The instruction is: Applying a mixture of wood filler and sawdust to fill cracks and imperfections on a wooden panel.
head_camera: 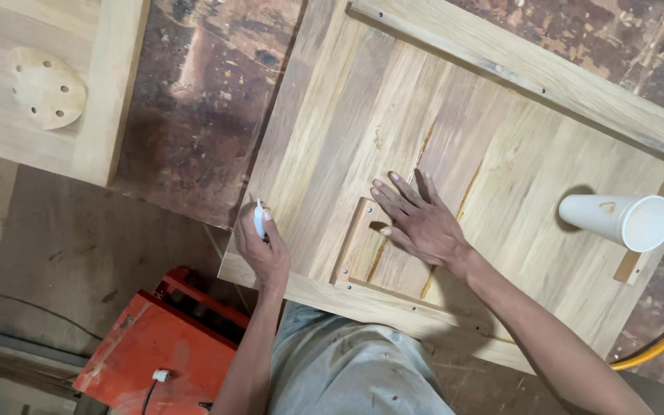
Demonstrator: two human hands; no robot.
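Observation:
A large wooden panel (547,146) with a framed border lies flat before me, with glue-filled cracks running along the grain. My right hand (416,219) rests flat on it, fingers spread, palm down beside a small rectangular wooden block (363,250) fixed with screws. My left hand (263,246) is at the panel's left edge, closed around a small white bottle (259,219) with its tip pointing up.
A white paper cup (620,220) lies on its side on the panel's right part. A round sanding disc (46,87) sits on another wooden panel at top left. A red machine (155,346) stands below left. A yellow hose (659,346) curves at lower right.

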